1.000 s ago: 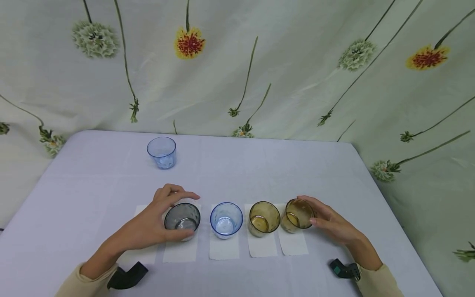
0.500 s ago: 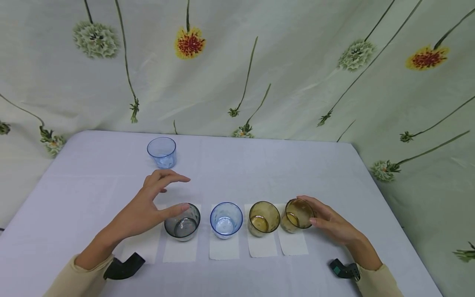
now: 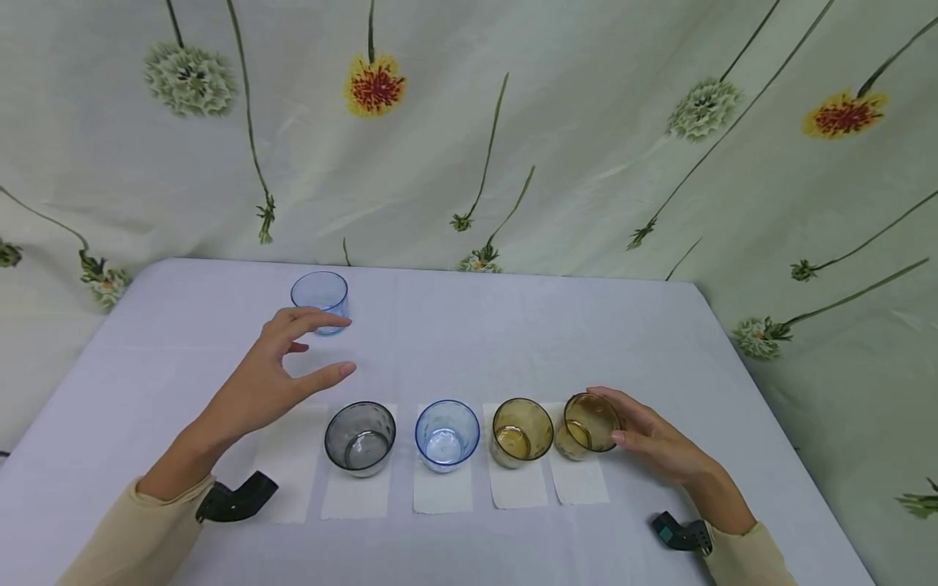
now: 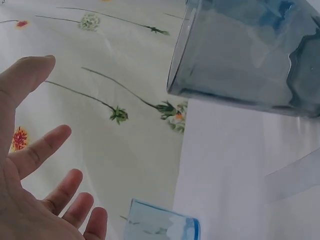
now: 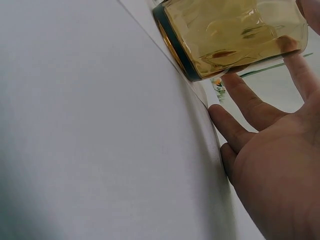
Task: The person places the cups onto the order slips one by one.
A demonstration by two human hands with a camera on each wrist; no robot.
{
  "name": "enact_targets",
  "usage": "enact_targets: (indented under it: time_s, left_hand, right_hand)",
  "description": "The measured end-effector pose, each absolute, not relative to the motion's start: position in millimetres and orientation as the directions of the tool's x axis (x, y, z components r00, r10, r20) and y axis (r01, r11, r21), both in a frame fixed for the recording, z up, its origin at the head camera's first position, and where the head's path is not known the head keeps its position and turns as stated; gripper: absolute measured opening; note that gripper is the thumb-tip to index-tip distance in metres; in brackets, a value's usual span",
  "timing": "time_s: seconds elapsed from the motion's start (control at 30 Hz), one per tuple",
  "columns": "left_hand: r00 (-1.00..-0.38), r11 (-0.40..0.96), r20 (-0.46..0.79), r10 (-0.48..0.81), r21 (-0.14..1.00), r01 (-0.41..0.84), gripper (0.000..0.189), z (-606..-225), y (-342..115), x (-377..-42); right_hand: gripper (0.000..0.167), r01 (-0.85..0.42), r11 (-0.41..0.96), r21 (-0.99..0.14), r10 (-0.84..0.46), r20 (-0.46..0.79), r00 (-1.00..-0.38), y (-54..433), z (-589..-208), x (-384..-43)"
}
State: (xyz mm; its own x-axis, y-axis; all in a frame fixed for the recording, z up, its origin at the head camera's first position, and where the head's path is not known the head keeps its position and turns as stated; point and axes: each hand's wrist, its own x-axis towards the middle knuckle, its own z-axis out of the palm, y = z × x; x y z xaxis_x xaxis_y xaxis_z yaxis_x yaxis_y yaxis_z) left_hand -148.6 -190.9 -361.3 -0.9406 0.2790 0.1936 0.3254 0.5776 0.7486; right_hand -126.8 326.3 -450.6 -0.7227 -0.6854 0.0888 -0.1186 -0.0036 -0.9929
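Note:
My left hand [image 3: 267,370] hangs over the table with thumb and fingers spread, holding nothing. Its fingertips overlap the far blue glass [image 3: 335,303] in the head view; in the left wrist view the fingers are apart from that glass [image 4: 160,222]. A grey glass [image 3: 359,439] stands just right of and nearer than this hand. At the row's right end, my right hand [image 3: 655,439] grips an amber glass [image 3: 592,422] between thumb and fingers; the right wrist view shows fingertips on the amber glass wall [image 5: 235,35]. Another amber glass [image 3: 522,431] and a blue glass [image 3: 447,434] stand between.
White paper strips [image 3: 443,492] lie under the row of glasses. A further strip [image 3: 289,480] lies at the left by the forearm. Each wrist wears a black device [image 3: 238,496]. A flowered cloth [image 3: 586,163] hangs behind the white table [image 3: 469,549].
My left hand has let go of the grey glass and moved up and left, toward the far blue glass. The right hand and its amber glass have stayed put.

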Motion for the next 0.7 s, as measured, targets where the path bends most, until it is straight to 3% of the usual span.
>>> enact_targets:
  time_s: [0.27, 0.7]
  left_hand:
    - [-0.969, 0.55, 0.152, 0.197, 0.8, 0.237, 0.048, -357, -203, -166]
    - [-0.987, 0.577, 0.039, 0.156, 0.807, 0.124, 0.066, -358, -221, -199]
  right_hand:
    - [0.059, -0.101, 0.001, -0.995, -0.687, 0.073, -0.723, 327, -451, -127]
    - [0.058, -0.138, 0.003, -0.99, -0.686, 0.098, -0.721, 325, -447, -127]
